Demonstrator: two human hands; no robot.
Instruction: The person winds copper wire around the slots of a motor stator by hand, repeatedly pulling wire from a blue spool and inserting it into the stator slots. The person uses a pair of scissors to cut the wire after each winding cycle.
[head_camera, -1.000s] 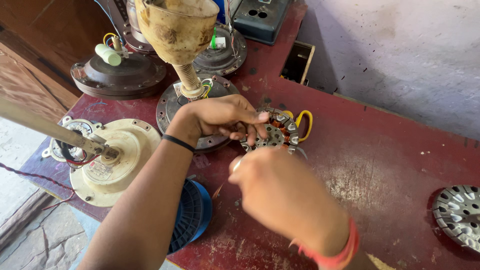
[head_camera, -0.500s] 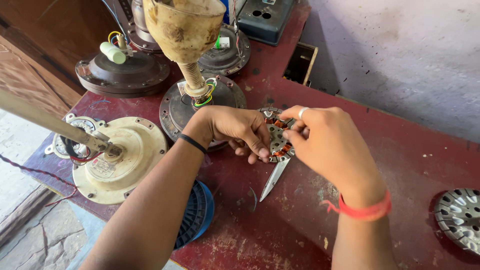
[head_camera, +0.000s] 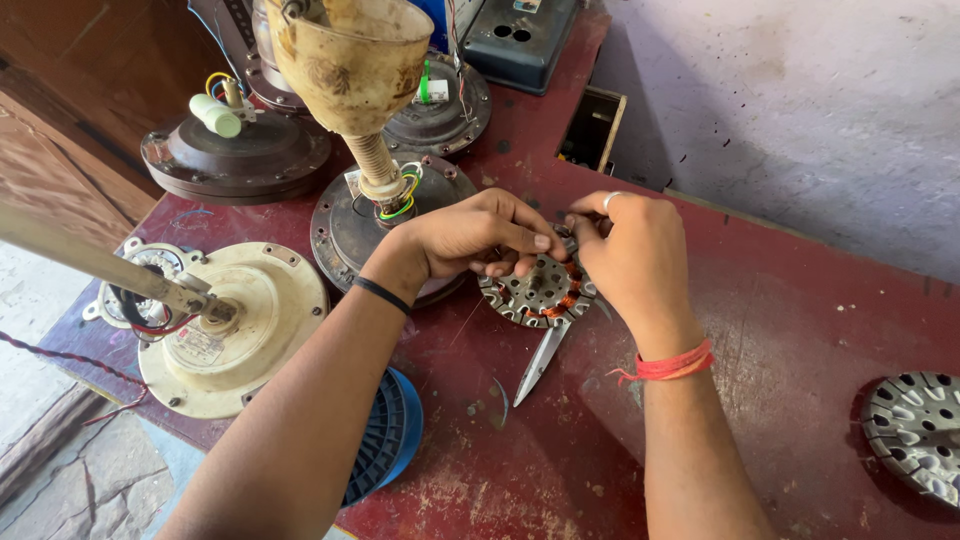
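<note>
Head view: both hands work a fan stator (head_camera: 535, 290) on the counter (head_camera: 800, 330).
Left hand (head_camera: 475, 240) and right hand (head_camera: 625, 250) pinch its upper rim together; scissors (head_camera: 540, 360) lie just below.

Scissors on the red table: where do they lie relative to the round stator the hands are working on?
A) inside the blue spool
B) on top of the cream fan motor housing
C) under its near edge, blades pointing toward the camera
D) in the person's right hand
C: the scissors stick out from beneath the stator, resting on the table, blade tips toward the camera; neither hand grips them.
</note>
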